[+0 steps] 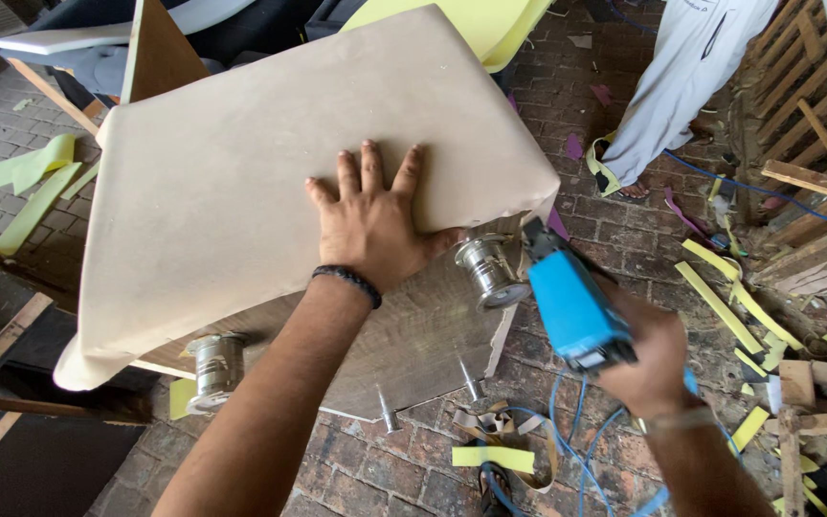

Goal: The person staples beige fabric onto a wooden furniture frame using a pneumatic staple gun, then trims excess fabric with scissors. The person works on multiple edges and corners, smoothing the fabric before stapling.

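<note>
On the far left, pale yellow foam strips (21,177) lie on the grey brick floor (11,115), well apart from the work. Next comes the large beige fabric-covered cushion panel (270,182), tilted, its left corner hanging low near a dark board (40,469) and its upper edge running beside a brown wooden wedge (160,53). Under its lower edge shows the bare brown wooden underside board (413,345), with a short chrome cylindrical furniture leg (211,369) near the left end and two bare metal bolts (387,410) sticking out further along.

The left hand (370,225) lies flat on the beige fabric with fingers spread apart, the thumb reaching to the panel's lower right edge; a black beaded wristband (347,283) circles the wrist. Just beside the thumb a second chrome cylindrical furniture leg (485,270) stands out from the board.

The right hand (648,359) is clamped round a blue pneumatic staple gun (571,306), whose dark nose sits at the folded fabric edge beside that leg. A blue air hose (567,450) loops down over the red brick floor (385,469), among yellow foam scraps (493,458).

Right of the panel's corner the bricks lie fairly open up to another person's white trouser leg (681,77). At the far right, rough wooden frames (815,144) and more yellow strips (720,306) crowd the floor.
</note>
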